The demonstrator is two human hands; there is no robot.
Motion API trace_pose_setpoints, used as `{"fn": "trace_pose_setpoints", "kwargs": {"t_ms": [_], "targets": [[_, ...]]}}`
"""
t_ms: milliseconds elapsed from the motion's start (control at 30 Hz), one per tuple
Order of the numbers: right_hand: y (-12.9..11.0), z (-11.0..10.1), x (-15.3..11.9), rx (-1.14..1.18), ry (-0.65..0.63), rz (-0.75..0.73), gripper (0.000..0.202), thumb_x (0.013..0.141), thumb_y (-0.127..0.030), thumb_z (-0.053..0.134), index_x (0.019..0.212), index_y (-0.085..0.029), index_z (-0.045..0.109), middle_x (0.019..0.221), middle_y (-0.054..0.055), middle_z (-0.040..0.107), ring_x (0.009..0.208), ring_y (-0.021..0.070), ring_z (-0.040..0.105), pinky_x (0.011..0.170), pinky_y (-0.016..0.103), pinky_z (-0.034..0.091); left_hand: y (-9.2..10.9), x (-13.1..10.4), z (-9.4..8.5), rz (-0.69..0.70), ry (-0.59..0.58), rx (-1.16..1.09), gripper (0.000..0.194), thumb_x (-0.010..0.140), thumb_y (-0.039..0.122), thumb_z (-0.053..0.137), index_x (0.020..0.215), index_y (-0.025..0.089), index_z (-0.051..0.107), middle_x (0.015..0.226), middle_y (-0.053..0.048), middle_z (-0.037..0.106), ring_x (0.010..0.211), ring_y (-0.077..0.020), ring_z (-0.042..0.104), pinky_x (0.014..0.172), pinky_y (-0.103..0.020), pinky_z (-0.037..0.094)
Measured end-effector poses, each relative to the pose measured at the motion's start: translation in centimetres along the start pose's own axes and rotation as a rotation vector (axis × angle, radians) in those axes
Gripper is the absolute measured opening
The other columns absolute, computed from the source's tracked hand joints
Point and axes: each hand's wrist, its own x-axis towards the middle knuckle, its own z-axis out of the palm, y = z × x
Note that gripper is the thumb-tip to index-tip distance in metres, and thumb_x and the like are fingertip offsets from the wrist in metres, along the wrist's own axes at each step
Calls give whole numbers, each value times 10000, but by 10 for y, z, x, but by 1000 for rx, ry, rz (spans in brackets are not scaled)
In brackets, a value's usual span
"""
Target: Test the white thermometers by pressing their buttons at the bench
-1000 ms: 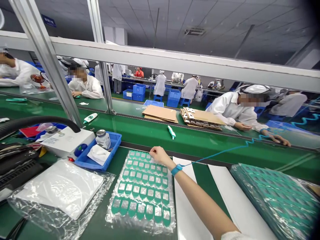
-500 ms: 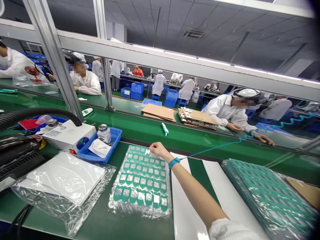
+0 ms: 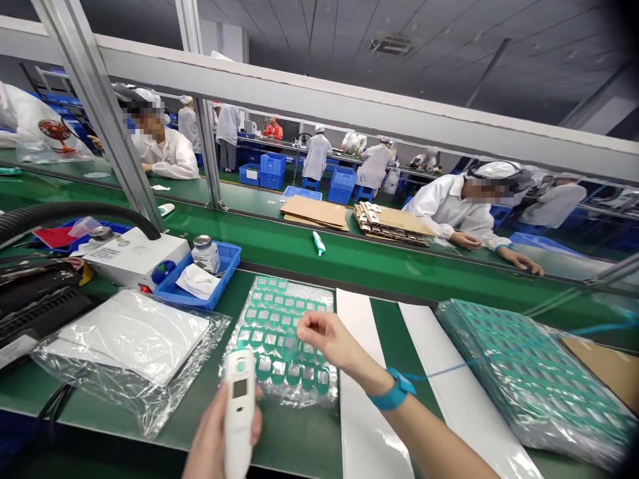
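Note:
My left hand [image 3: 212,432] is wrapped round a white handheld device [image 3: 239,416], which stands upright with a small dark screen and a pale green button. My right hand [image 3: 319,336], with a blue band at the wrist, has its fingertips pinched together over the bagged sheet of green-rimmed pieces [image 3: 287,303]. Between those fingertips there seems to be something thin, too small to make out. The sheet lies flat on the green bench, its pieces in rows under clear plastic.
Left: a plastic bag of white sheets [image 3: 134,336], a blue tray [image 3: 227,269] with a jar, a white box [image 3: 134,256]. Right: white strips [image 3: 367,392] and stacked bagged green sheets [image 3: 529,372]. A white-green device [image 3: 318,243] lies on the belt. Co-workers sit beyond.
My left hand has come into view holding the white device. My right hand has moved down and nearer from the sheet's top edge, and fewer pieces show in the top row.

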Motion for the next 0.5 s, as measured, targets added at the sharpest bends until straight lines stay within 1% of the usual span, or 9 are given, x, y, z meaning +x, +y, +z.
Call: {"fn": "trace_pose_setpoints", "kwargs": {"t_ms": [33, 67, 100, 133, 200, 300, 367, 500], "targets": [[-4, 4, -12, -4, -8, 3, 317, 777, -453, 664, 692, -167, 555, 659, -10, 509, 628, 119, 429, 584, 251, 341, -5, 4, 15, -16, -77, -20, 578, 754, 724, 562, 834, 160, 660, 503, -5, 568, 494, -131, 467, 493, -245, 396], [-7, 6, -22, -12, -6, 6, 311, 793, -447, 657, 700, -166, 561, 668, -7, 517, 640, 122, 436, 590, 250, 348, -10, 7, 29, -31, -126, -18, 549, 784, 700, 549, 784, 160, 647, 493, -3, 558, 487, -120, 450, 496, -234, 382], [-9, 7, -30, -21, 4, 10, 304, 809, -441, 648, 707, -166, 566, 673, -6, 523, 647, 123, 443, 595, 249, 354, -14, 10, 41, -40, -149, -7, 530, 810, 678, 531, 756, 161, 635, 490, -1, 553, 481, -115, 440, 495, -230, 372], [-9, 7, -38, -30, 18, 15, 299, 821, -435, 642, 711, -166, 570, 674, -6, 526, 651, 123, 449, 597, 247, 358, -17, 11, 51, -46, -164, 11, 520, 826, 663, 519, 746, 161, 628, 494, -2, 556, 483, -115, 442, 498, -231, 371], [-8, 5, -48, -25, 39, 21, 299, 836, -432, 635, 712, -168, 569, 674, -7, 534, 650, 124, 473, 599, 246, 369, -23, 12, 64, -63, -206, 49, 519, 842, 656, 497, 778, 158, 631, 505, -6, 567, 490, -123, 454, 508, -238, 378], [-3, 3, -58, 57, 22, 38, 320, 837, -452, 642, 717, -167, 560, 676, -6, 546, 619, 127, 526, 587, 251, 395, -27, 11, 70, -81, -248, 76, 531, 845, 672, 474, 803, 164, 624, 511, -4, 572, 498, -127, 459, 524, -242, 385], [0, 3, -62, 100, 21, 52, 329, 832, -459, 651, 724, -163, 558, 683, -5, 544, 602, 128, 546, 581, 254, 408, -29, 10, 71, -85, -248, 84, 524, 842, 678, 474, 789, 174, 607, 506, 4, 564, 497, -127, 456, 527, -243, 384], [4, 6, -65, 124, 58, 57, 357, 824, -484, 654, 720, -162, 544, 671, -11, 521, 587, 125, 542, 568, 253, 416, -34, 11, 71, -77, -240, 117, 532, 847, 681, 455, 766, 175, 596, 497, 6, 554, 487, -125, 444, 515, -244, 371]]}}
